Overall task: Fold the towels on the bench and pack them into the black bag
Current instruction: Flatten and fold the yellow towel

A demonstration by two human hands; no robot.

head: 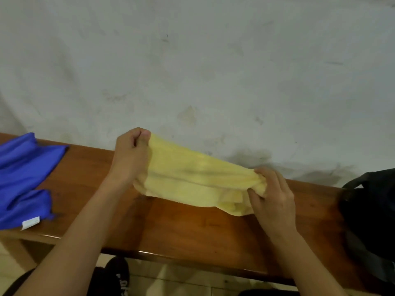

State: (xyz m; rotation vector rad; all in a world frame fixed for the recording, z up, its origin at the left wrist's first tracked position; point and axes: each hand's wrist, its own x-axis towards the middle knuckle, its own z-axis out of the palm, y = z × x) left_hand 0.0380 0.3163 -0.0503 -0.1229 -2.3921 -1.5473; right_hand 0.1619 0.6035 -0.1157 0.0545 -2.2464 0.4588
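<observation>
The yellow towel (pixel 192 178) is stretched in the air between both hands, above the middle of the wooden bench (pixel 192 227), its lower folds hanging close to the board. The left hand (pixel 130 157) grips the raised left end in a closed fist; the right hand (pixel 275 197) pinches the bunched right end, thumb under and fingers curled over. The bench runs along a stained pale wall (pixel 192 60), so its far edge has nothing behind it but plaster, while the near edge faces the person. Bare wood lies open on both sides of the towel — toward the blue towel (pixel 23 180), which sprawls unfolded at the left end with a white label at its corner, and toward the black bag (pixel 372 214) at the right end. Both of those are cut by the frame; the bag is dark and blurred — its mouth seems to face upward, though I cannot be sure. A dark shoe (pixel 119 274) shows below the bench
</observation>
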